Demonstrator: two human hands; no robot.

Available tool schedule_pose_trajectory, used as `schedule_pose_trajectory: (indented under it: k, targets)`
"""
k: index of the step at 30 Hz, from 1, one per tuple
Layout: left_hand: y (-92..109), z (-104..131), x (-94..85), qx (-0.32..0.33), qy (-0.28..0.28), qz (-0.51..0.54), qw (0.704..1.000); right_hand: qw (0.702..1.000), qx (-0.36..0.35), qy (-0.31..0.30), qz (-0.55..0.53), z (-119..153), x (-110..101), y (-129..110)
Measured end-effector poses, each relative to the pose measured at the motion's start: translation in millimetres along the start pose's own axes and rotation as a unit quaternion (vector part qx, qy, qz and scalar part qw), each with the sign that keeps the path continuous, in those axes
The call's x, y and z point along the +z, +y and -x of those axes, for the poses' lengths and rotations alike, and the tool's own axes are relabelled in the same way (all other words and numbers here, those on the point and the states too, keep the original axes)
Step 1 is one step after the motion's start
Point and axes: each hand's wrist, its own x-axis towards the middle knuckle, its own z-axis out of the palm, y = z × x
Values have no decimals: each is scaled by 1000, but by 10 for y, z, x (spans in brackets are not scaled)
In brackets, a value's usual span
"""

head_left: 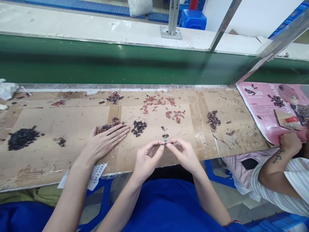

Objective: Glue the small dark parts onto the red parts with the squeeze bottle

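Holding one small part (165,144) above the near edge of the table (183,132), left hand (147,158) and right hand (184,154) have fingertips clamped on it; this fine two-handed step seems to call for steadiness next.

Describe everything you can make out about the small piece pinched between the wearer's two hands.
The small piece looks thin, dark and partly reddish, lying roughly level across the view. Fingertips of the left hand and right hand hold it from either side, over the cardboard near its front edge. A blue-green speck shows just above; whether it belongs, I can't tell. Material and finer parts are too small to judge.
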Motion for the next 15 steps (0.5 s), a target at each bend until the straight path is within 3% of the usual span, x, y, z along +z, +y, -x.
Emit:
schedule_pose_trajectory:
  k: [4, 7, 9, 15]
  targets:
    - [-28, 175, 433, 2, -31, 111, 993, 1000, -19, 11, 6, 17, 29, -2]
    - [-51, 154, 431, -11, -13, 124, 992, 998, -41, 28, 33, 24, 33, 17]
    - [-61, 7, 217, -34, -8, 118, 992, 996, -55, 40, 60, 31, 25, 26]
    - [-212, -802, -761, -71, 25, 143, 987, 986, -102, 61, 114, 64, 30, 14]
